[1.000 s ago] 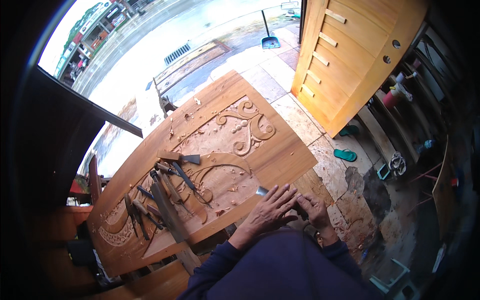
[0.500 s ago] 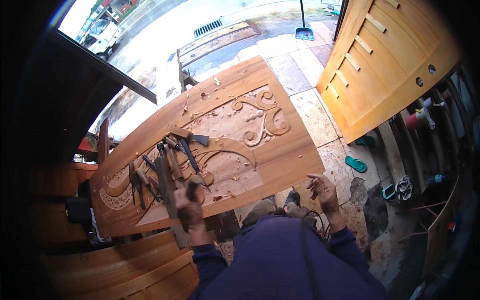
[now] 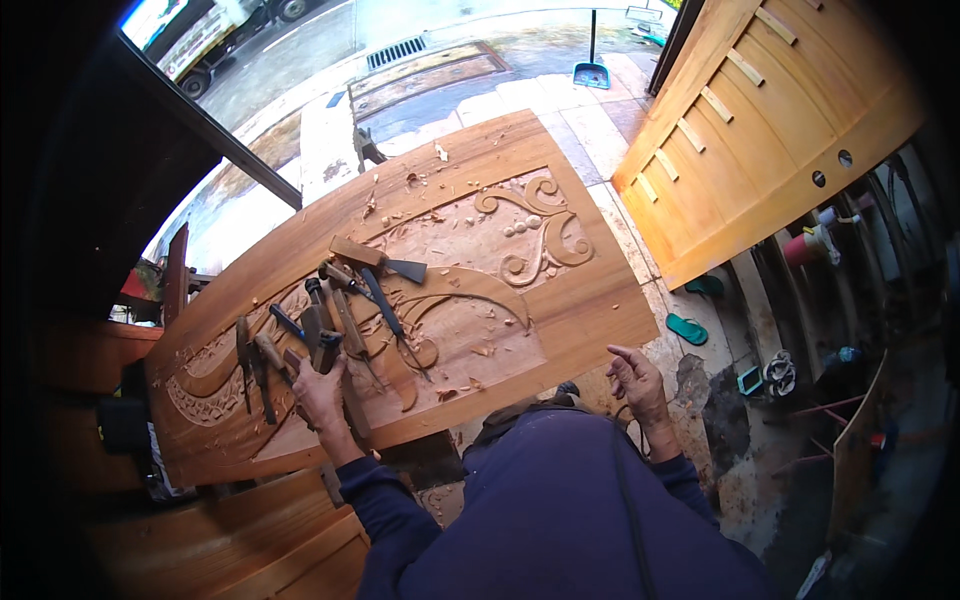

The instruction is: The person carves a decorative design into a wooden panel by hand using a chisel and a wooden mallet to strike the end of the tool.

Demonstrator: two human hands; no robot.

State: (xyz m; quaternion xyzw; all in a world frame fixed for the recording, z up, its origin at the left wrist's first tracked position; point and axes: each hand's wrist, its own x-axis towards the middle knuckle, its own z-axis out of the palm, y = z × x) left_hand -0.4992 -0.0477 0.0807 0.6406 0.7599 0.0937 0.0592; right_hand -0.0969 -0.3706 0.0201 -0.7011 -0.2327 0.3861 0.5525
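Both hands apart now, left hand (image 3: 322, 392) gripping chisel (image 3: 326, 352).

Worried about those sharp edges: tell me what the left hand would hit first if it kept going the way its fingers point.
The left hand points up the carved wooden panel into the chisels. It would probably meet those nearest tool handles first; it may already touch one, though depth is unclear.

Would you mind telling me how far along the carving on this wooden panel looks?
Done: the scroll relief at the far end stands cut out, with wood chips scattered around. In hand: the left hand is among the chisels lying on the carved panel, gripping one, while the right hand hangs free off the near edge. Left: the near-left end looks shallower, though fine detail is hard to judge.
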